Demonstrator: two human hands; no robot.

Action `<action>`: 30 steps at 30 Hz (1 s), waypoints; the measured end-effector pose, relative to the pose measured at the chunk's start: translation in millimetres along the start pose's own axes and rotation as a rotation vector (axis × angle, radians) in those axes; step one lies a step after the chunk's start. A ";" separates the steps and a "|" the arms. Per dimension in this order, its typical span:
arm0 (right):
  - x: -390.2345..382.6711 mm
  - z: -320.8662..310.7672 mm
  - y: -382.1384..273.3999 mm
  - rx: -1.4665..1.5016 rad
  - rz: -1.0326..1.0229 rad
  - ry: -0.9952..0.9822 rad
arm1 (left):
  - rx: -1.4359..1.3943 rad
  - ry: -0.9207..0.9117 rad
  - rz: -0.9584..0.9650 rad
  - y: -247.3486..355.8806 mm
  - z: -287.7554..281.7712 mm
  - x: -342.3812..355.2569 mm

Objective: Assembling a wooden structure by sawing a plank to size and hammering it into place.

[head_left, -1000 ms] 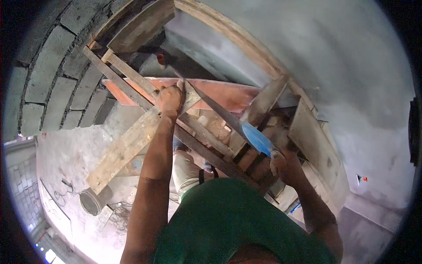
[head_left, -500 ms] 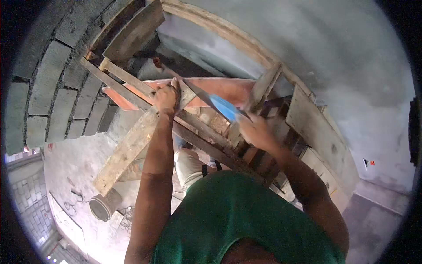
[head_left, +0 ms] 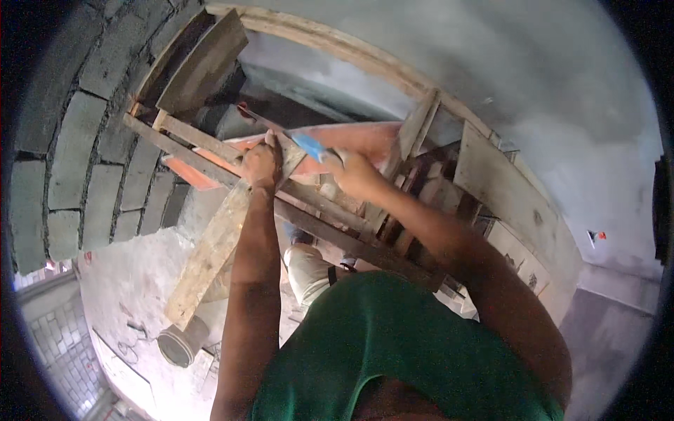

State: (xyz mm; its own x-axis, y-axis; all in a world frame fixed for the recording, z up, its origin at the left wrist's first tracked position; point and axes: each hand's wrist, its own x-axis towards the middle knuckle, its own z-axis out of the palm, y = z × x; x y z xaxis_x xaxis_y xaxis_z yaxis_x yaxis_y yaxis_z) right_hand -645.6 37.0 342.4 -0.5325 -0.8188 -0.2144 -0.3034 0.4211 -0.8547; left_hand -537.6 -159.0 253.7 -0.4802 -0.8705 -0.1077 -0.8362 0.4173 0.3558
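Note:
My right hand is closed around the blue handle of a handsaw. The narrow blade points away to the upper left, and a reddish-brown end piece shows at its far tip. Beside the blade, my left hand grips a pale, worn wooden board near its far end, thumb pointing forward. This board slants from the lower left up across two wooden rails. The blade passes at the board's far end; where its teeth meet the wood is too small to make out.
A reddish-orange panel lies beyond the rails. Wooden framing and a loose panel stand along the plastered wall. Grey block wall rises at left. On the floor below sits a bucket.
My right hand has pushed the saw forward and to the left, bringing its handle close to my left hand. My left hand keeps its hold on the board. The view has shifted slightly.

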 end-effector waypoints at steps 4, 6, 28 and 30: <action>-82.7 -60.0 -46.8 0.011 0.419 -0.175 | 0.029 0.208 0.050 -26.1 27.6 0.6; -136.0 -99.2 -15.8 -0.386 -0.011 -0.148 | 0.027 0.200 0.089 -20.0 20.1 -2.1; -51.7 -42.3 13.4 -0.119 0.193 -0.230 | 0.105 0.030 0.099 -1.1 7.6 -5.3; -20.7 10.9 72.2 -0.224 -0.025 0.049 | 0.036 0.065 0.142 19.7 15.4 -12.8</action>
State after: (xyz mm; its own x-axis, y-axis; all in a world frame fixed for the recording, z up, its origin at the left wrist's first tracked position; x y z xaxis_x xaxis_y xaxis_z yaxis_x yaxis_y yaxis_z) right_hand -647.9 80.1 280.1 -0.5590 -0.8123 -0.1666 -0.4817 0.4816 -0.7321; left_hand -552.0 -135.6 247.7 -0.5766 -0.8170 0.0023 -0.7710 0.5451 0.3295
